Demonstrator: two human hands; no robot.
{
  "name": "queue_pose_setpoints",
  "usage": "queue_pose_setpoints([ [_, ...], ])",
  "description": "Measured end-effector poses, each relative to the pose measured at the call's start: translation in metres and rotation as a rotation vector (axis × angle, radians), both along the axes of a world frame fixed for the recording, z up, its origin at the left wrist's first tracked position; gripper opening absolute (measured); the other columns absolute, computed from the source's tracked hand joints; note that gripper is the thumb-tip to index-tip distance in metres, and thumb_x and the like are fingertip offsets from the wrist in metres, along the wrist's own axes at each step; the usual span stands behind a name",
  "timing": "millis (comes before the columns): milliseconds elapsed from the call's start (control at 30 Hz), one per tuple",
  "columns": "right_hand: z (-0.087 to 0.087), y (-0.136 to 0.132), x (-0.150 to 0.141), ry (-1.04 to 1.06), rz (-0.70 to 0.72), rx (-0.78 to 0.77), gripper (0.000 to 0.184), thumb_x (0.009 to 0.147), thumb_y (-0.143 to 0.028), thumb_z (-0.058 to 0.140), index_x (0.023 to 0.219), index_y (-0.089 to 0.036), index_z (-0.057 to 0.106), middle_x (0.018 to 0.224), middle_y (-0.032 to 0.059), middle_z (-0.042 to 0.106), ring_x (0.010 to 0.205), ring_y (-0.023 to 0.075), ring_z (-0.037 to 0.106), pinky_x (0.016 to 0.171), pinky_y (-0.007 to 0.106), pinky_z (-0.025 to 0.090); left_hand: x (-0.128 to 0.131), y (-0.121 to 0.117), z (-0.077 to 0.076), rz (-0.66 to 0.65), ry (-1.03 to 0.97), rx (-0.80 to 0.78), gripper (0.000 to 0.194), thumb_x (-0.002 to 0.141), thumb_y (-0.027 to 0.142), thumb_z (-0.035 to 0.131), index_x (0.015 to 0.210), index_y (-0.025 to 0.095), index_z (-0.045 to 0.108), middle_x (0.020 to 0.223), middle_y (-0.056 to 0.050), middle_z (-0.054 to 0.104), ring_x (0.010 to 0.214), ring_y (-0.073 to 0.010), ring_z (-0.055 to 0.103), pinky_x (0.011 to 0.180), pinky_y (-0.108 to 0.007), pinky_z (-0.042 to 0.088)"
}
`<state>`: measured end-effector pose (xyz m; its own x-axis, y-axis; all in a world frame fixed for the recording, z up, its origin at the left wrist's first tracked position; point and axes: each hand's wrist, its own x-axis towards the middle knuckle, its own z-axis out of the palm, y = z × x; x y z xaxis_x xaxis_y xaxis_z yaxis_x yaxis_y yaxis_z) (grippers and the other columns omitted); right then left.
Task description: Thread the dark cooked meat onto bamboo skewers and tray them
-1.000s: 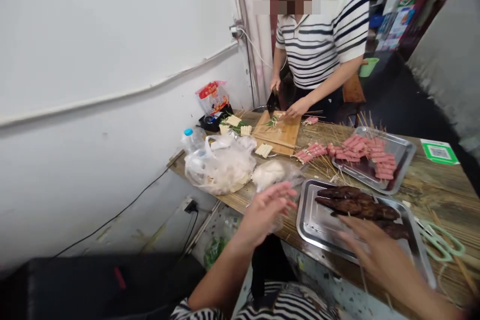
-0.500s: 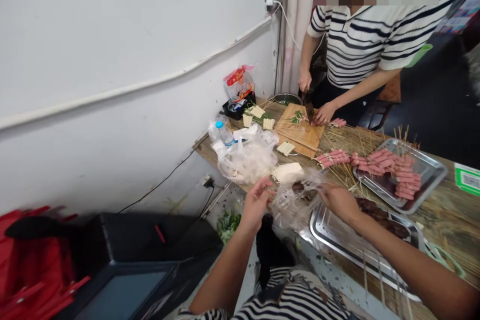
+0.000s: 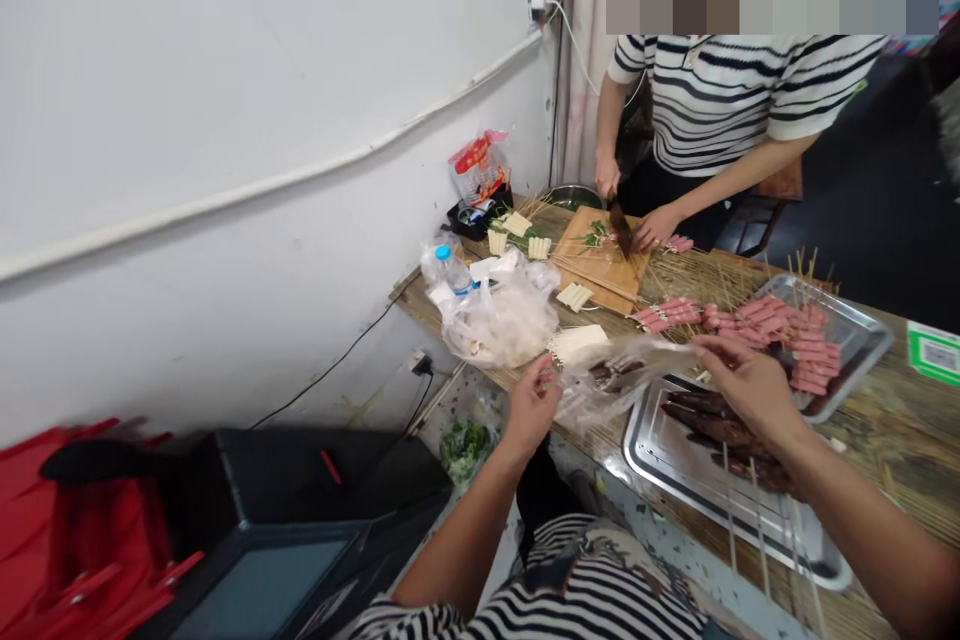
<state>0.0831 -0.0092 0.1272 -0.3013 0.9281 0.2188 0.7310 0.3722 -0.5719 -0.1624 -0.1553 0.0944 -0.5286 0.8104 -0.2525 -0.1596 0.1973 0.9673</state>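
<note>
A clear plastic bag point(image 3: 592, 402) with dark brown pieces inside is stretched between my hands at the table's near edge. My right hand point(image 3: 742, 382) pinches its right end, above a metal tray point(image 3: 637, 445). Curled at the bag's left edge, my left hand point(image 3: 531, 408) grips the plastic. Dark brown skewered pieces point(image 3: 724, 425) lie in that tray, partly hidden beneath my right hand and forearm. Just behind the bag is a stack of pale sheet-like food point(image 3: 581, 342) on sticks.
Across the wooden table point(image 3: 877, 430), a co-worker's hand holds a knife point(image 3: 621, 228) over a cutting board point(image 3: 592, 255). Pink sausage skewers point(image 3: 814, 360) fill part of a second tray point(image 3: 874, 345). A white plastic bag point(image 3: 499, 320) and water bottle point(image 3: 452, 270) stand at left.
My right hand has moved right and pulled the bag's end out, stretching it. My left hand, earlier apart with spread fingers, has closed on the bag's left edge.
</note>
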Motion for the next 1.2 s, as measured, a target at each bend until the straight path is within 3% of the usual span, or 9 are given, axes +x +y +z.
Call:
queue_pose_setpoints([
  [133, 0.007, -0.032, -0.016, 0.046, 0.226, 0.177, 0.031, 0.087, -0.035, 0.052, 0.108, -0.019, 0.069, 0.111, 0.0118, 0.069, 0.104, 0.0263, 0.063, 0.094, 0.044, 0.048, -0.006, -0.006, -0.001, 0.009, -0.006, 0.01, 0.049, 0.071, 0.016, 0.065, 0.12, 0.015, 0.061, 0.119, -0.012, 0.062, 0.098, -0.0169, 0.058, 0.084, -0.027, 0.046],
  [267, -0.016, -0.055, -0.04, -0.047, 0.525, 0.112, 0.029, 0.091, -0.029, 0.044, 0.094, -0.022, 0.072, 0.096, 0.0085, 0.074, 0.091, 0.0224, 0.069, 0.084, 0.037, 0.055, -0.014, -0.012, -0.002, 0.027, -0.006, -0.043, 0.049, 0.07, 0.015, 0.066, 0.119, 0.015, 0.061, 0.114, -0.01, 0.064, 0.095, -0.0159, 0.059, 0.085, -0.027, 0.046],
  [433, -0.008, -0.044, -0.046, -0.069, 0.433, 0.097, 0.031, 0.091, -0.036, 0.045, 0.086, -0.022, 0.072, 0.085, 0.0072, 0.075, 0.076, 0.0239, 0.071, 0.071, 0.037, 0.058, -0.028, -0.022, 0.0, 0.067, -0.023, -0.026, 0.047, 0.07, 0.018, 0.068, 0.117, 0.016, 0.063, 0.113, -0.009, 0.065, 0.089, -0.0144, 0.061, 0.083, -0.027, 0.046],
  [500, 0.007, -0.038, -0.04, -0.069, 0.334, 0.169, 0.031, 0.088, -0.044, 0.052, 0.102, -0.022, 0.069, 0.1, 0.0108, 0.073, 0.093, 0.0279, 0.069, 0.085, 0.041, 0.055, -0.038, -0.028, -0.001, 0.113, -0.032, -0.041, 0.045, 0.069, 0.019, 0.068, 0.113, 0.017, 0.065, 0.113, -0.009, 0.065, 0.087, -0.0143, 0.062, 0.08, -0.027, 0.047],
  [567, 0.012, -0.036, -0.037, -0.139, 0.218, 0.248, 0.066, 0.079, -0.056, 0.061, 0.131, -0.015, 0.053, 0.129, 0.0214, 0.058, 0.119, 0.0387, 0.054, 0.101, 0.052, 0.042, -0.051, -0.037, -0.003, 0.196, -0.049, -0.079, 0.045, 0.067, 0.019, 0.069, 0.112, 0.017, 0.065, 0.111, -0.009, 0.065, 0.086, -0.0146, 0.062, 0.077, -0.026, 0.047],
  [700, -0.032, -0.063, -0.052, -0.289, 0.305, 0.101, 0.116, 0.062, -0.065, 0.07, 0.15, -0.011, 0.017, 0.143, 0.0286, 0.042, 0.125, 0.0461, 0.047, 0.093, 0.059, 0.046, -0.075, -0.056, -0.005, 0.34, -0.081, -0.129, 0.052, 0.067, 0.022, 0.069, 0.117, 0.017, 0.061, 0.113, -0.01, 0.064, 0.084, -0.0144, 0.063, 0.068, -0.023, 0.046],
  [867, -0.094, -0.096, -0.084, -0.3, 0.4, 0.035, 0.086, 0.063, -0.032, 0.078, 0.14, -0.032, 0.041, 0.155, 0.0135, 0.031, 0.138, 0.0438, 0.028, 0.107, 0.064, 0.026, -0.08, -0.07, -0.004, 0.397, -0.076, -0.123, 0.057, 0.067, 0.024, 0.07, 0.122, 0.019, 0.057, 0.12, -0.011, 0.06, 0.086, -0.0141, 0.063, 0.067, -0.022, 0.047],
  [1067, -0.099, -0.015, -0.074, -0.191, 0.241, -0.126, 0.034, 0.085, -0.017, 0.051, 0.117, -0.017, 0.062, 0.112, 0.0157, 0.067, 0.088, 0.0264, 0.066, 0.075, 0.044, 0.054, -0.074, -0.08, -0.004, 0.413, -0.094, -0.112, 0.06, 0.064, 0.027, 0.073, 0.122, 0.019, 0.057, 0.122, -0.011, 0.058, 0.085, -0.0138, 0.062, 0.067, -0.022, 0.046],
  [1200, -0.073, 0.042, -0.058, -0.037, 0.258, -0.265, 0.025, 0.092, -0.036, 0.055, 0.083, -0.013, 0.063, 0.062, -0.0048, 0.059, 0.048, 0.0074, 0.053, 0.049, 0.023, 0.048, -0.083, -0.083, -0.002, 0.428, -0.113, -0.111, 0.058, 0.064, 0.025, 0.071, 0.12, 0.019, 0.057, 0.121, -0.011, 0.057, 0.085, -0.014, 0.062, 0.067, -0.022, 0.046],
])
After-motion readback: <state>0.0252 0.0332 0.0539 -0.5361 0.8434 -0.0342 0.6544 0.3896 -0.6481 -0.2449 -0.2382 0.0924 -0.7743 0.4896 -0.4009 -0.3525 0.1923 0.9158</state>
